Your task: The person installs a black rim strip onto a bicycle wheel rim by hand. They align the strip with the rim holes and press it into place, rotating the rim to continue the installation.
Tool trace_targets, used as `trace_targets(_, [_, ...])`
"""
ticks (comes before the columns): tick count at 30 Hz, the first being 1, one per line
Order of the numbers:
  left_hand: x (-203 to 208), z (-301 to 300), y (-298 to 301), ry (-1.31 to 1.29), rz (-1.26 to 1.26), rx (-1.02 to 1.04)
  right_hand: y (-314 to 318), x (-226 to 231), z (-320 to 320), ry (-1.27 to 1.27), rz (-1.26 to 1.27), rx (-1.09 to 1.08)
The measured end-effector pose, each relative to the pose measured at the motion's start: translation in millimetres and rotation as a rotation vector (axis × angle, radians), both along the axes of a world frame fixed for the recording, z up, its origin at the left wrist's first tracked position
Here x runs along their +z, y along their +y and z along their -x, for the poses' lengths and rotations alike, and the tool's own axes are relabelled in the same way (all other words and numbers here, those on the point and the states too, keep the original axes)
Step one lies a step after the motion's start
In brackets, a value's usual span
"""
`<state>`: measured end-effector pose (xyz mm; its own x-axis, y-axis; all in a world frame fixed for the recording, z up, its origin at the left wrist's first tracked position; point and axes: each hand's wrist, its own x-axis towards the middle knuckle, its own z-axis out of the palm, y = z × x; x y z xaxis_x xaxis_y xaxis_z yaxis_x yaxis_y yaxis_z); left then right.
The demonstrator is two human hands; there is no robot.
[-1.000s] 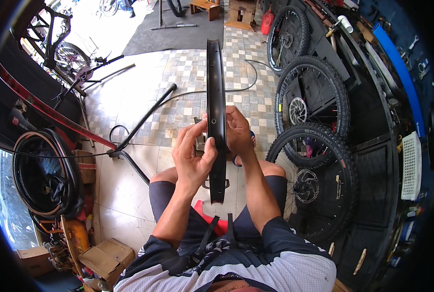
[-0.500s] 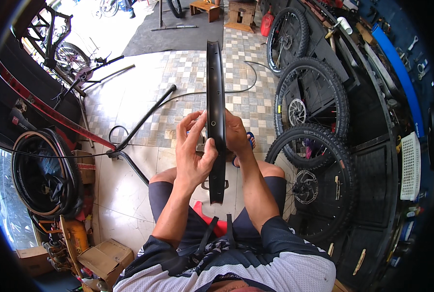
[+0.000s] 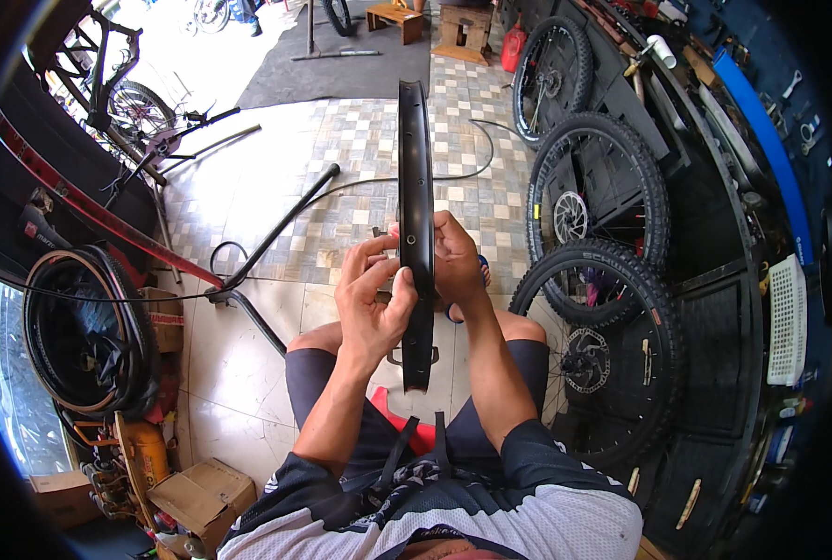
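Observation:
A black bicycle rim [image 3: 418,177] stands upright and edge-on in front of me, its tyre channel with spoke holes facing me. My left hand [image 3: 374,294] is closed at its left side, thumb against the rim's edge and fingers bent in toward it. Small metal parts show beside those fingers, too little to name. On the other side my right hand [image 3: 458,261] is closed, fingers curled close to the rim. Its fingertips are partly hidden behind the rim, and what they hold cannot be made out. The rim's lower end hangs between my knees.
Several tyred wheels [image 3: 663,210] lean along the right wall, beside a white plastic basket [image 3: 787,320]. A black stand [image 3: 290,219] with a long red bar [image 3: 108,210] stands at left. Tyres [image 3: 141,345] and a cardboard box [image 3: 201,499] are lower left. A cable [image 3: 369,180] crosses the tiled floor.
My left fingers have bent down and inward from their raised position along the rim. My right hand has shifted slightly, its knuckles farther out from the rim. The rim has hardly moved.

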<state>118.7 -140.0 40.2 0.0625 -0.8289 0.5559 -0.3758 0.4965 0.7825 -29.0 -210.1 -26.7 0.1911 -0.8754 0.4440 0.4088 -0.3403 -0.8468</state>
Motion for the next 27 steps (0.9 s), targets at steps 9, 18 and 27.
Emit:
trace_targets(9, [-4, 0, 5, 0.033, -0.011, 0.048, -1, 1, -4, -0.054, -0.070, -0.054])
trace_targets(18, [1, 4, 7, 0.112, -0.014, -0.026, 14, 5, 11, 0.164, 0.098, -0.128])
trace_targets(27, [-10, -8, 11, 0.044, 0.166, -0.076, 21, 2, 28, 0.182, 0.033, -0.323])
